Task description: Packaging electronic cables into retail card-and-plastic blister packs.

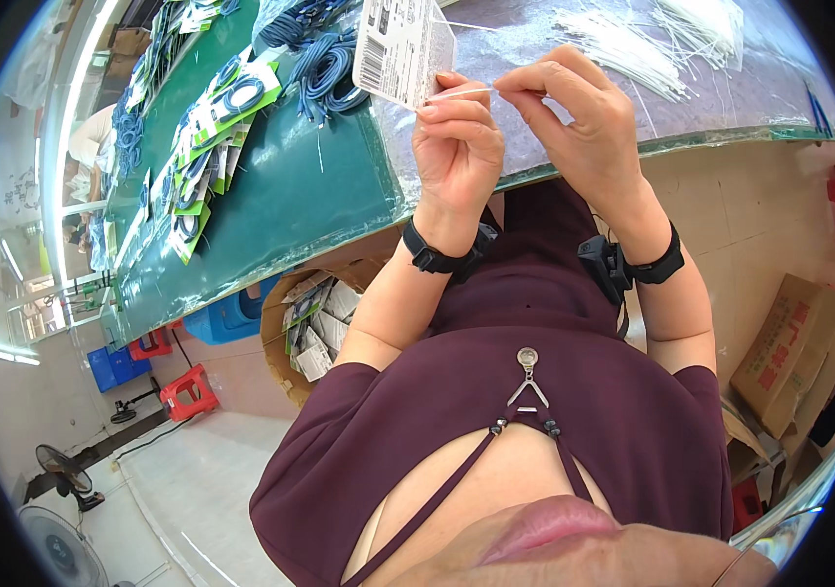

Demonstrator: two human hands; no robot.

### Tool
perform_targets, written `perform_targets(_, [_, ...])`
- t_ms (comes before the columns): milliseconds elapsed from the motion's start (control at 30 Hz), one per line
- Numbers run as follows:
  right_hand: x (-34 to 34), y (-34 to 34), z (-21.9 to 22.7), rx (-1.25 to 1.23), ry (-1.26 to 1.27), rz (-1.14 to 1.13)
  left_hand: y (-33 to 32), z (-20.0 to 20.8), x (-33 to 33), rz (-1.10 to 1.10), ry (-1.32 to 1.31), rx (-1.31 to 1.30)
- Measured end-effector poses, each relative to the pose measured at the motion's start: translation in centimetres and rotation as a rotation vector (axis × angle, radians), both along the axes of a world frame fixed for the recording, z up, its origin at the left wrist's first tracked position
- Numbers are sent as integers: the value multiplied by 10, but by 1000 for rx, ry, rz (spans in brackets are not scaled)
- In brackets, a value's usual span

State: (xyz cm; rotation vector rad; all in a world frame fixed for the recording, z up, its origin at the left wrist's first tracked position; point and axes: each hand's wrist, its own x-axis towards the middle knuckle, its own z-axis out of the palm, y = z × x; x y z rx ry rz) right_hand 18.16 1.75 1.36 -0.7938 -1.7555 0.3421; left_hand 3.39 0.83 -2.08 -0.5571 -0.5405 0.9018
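Between thumb and fingers my left hand [459, 152] grips a white printed packaging card [403, 49], tilted above the near part of the table. A thin white cable tie [464, 93] runs from the card toward my right. My right hand [579, 112] pinches the free end of that tie between thumb and forefinger. Whatever lies behind the card is hidden. Beyond my right hand lies a loose pile of white cable ties [623, 54]. Just left of the card sit coiled dark blue cables [325, 78].
Carded blue cables [217, 127] lie in a row on the green tabletop [310, 191]. Below the table stand a round carton [276, 342] of packaged cards and a blue stool [227, 318]. Brown cardboard boxes [779, 352] are at my right, a fan [64, 468] far left.
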Motion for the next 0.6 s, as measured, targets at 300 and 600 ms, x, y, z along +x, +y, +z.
perform_targets(300, [-1, 0, -2, -49, 41, 17, 3, -9, 1, 47, 196, 104])
perform_targets(600, [5, 4, -4, -35, -5, -27, 5, -8, 1, -54, 9, 99])
